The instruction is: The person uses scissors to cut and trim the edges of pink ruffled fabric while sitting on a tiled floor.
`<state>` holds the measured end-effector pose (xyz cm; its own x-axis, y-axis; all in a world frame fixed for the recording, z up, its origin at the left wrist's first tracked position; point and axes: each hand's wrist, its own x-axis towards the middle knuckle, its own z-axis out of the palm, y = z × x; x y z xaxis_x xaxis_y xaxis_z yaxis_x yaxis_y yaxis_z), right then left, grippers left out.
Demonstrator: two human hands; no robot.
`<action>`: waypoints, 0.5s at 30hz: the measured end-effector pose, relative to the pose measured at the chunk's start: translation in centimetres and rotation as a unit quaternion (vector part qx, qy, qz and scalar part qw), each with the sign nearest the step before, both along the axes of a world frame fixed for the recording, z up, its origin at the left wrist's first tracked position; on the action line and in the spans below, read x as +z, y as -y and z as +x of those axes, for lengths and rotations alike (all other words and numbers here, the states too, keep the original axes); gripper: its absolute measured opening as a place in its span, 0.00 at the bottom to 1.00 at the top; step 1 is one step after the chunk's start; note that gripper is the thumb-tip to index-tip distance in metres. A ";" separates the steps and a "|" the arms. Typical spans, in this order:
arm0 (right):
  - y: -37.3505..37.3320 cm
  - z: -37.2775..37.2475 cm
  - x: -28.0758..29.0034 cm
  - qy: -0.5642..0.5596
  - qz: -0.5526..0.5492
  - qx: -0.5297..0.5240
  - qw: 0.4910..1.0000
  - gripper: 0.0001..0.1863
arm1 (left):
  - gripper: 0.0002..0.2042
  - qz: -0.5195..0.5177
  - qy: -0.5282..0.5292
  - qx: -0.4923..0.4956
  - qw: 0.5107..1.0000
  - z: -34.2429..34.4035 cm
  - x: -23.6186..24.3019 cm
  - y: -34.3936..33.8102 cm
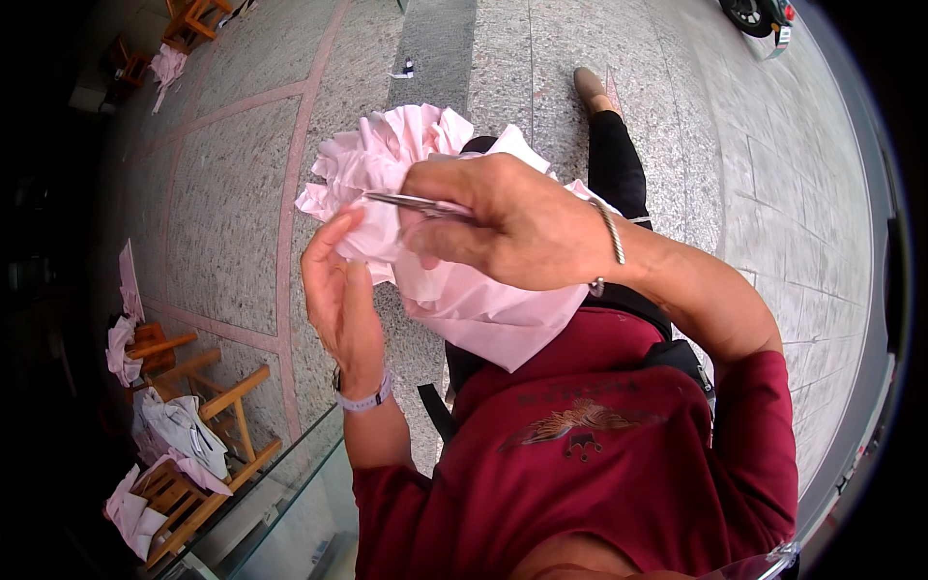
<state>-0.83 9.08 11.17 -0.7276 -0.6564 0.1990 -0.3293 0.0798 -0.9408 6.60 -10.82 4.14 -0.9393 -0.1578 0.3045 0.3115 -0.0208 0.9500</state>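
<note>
A pale pink cloth with a ruffled edge lies bunched over my lap. My left hand is at the cloth's left side, thumb and forefinger curled on a fold of it. Over the middle of the cloth, my right hand is closed around slim metal snips. Their narrow tips point left, close to my left fingertips. The right hand's grip hides most of the tool, and its lower fingers are somewhat blurred.
Wooden stools stand at the left with pink and white cloth pieces on them. A glass-topped case is near my left elbow. Another wooden stool is at the far left; a vehicle's wheel shows at the far right.
</note>
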 end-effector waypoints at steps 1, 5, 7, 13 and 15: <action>0.6 -0.4 0.0 -0.020 0.007 0.012 1.000 0.07 | 0.23 -0.009 -0.016 -0.056 0.998 0.4 0.7 -0.1; 1.1 -1.2 0.5 -0.047 -0.070 0.051 0.995 0.09 | 0.16 -0.226 0.105 0.018 0.968 1.5 -0.9 0.0; -1.0 -2.7 0.5 0.088 -0.078 0.015 0.993 0.12 | 0.08 -0.130 0.105 0.091 0.982 1.6 -0.8 -0.5; -11.2 -5.1 -8.0 0.108 0.206 -0.035 0.972 0.13 | 0.09 -0.161 0.084 0.075 0.981 2.4 -2.7 3.3; -13.4 -4.0 -13.0 0.027 0.209 -0.026 0.977 0.21 | 0.09 -0.179 0.075 0.068 0.979 2.2 -3.1 3.5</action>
<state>-4.88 22.50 -1.85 -0.7648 -0.6332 -0.1189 -0.2647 0.4770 -0.8381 8.82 -14.37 1.08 -0.9555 -0.1935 0.2227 0.1438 0.3538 0.9242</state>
